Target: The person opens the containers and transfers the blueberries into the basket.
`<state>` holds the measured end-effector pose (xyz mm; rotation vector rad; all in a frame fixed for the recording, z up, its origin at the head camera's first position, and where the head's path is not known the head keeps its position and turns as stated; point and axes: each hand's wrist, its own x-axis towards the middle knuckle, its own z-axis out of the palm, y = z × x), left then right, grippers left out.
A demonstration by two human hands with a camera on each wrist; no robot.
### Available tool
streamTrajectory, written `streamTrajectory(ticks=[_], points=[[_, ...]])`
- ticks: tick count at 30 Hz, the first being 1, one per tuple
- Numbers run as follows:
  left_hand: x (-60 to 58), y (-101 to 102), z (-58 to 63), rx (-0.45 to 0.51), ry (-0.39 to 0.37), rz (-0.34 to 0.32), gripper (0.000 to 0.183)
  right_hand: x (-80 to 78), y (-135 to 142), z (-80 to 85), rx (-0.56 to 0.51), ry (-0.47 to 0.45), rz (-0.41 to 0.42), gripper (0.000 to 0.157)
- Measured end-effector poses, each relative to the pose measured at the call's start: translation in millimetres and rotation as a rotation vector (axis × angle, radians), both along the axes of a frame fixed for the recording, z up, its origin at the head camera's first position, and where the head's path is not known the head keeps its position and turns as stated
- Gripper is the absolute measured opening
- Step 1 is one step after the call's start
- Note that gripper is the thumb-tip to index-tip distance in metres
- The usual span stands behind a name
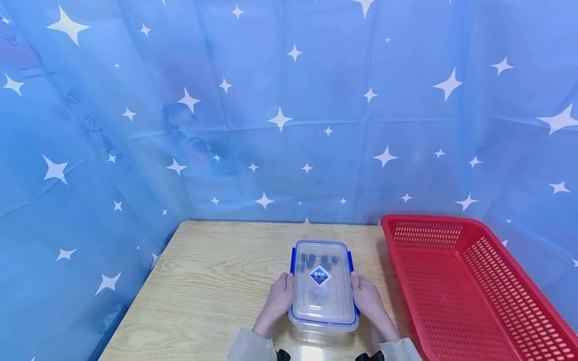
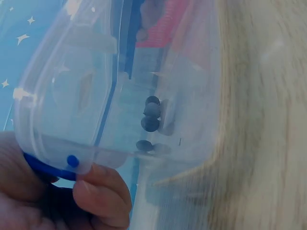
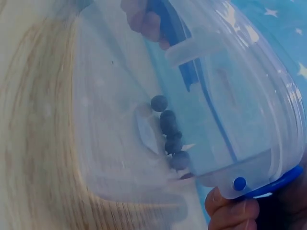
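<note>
A clear plastic food container [image 1: 321,307] with a lid, a blue seal and a diamond-shaped blue label [image 1: 320,275] is between my two hands at the table's front. My left hand [image 1: 279,300] grips its left side, thumb along the lid edge and fingers curled by the blue latch [image 2: 48,166]. On the opposite side my right hand [image 1: 368,302] holds it the same way, fingers under the other blue latch [image 3: 276,186]. Several small dark round balls [image 3: 168,122] lie inside towards the far end. Whether the container's base touches the table I cannot tell.
A large red plastic basket [image 1: 406,281] with slotted walls stands to the right of the container. The wood-grain table [image 1: 203,281] extends to the left. Behind it hangs a blue curtain [image 1: 316,100] with white stars.
</note>
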<state>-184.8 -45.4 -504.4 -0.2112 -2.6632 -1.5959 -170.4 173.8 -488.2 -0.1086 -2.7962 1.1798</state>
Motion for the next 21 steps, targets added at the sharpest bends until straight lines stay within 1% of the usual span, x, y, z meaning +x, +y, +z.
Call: streamTrajectory(ticks=[8, 11, 16, 21], points=[[1.7, 3.9, 4.9, -0.062, 0.03, 0.036, 0.027, 0.0, -1.3, 2.1, 0.048, 0.026, 0.009, 0.041], [1.9, 4.3, 6.1, -0.078, 0.051, 0.04, 0.027, -0.3, -2.2, 3.6, 0.071, 0.04, 0.016, 0.04], [2.6, 3.5, 4.8, -0.112, 0.09, 0.046, 0.028, 0.6, -2.6, 6.3, 0.102, 0.038, 0.005, 0.041], [1.3, -0.3, 0.5, -0.112, 0.1, 0.032, 0.029, 0.4, -1.5, 4.5, 0.103, 0.044, -0.003, 0.04]])
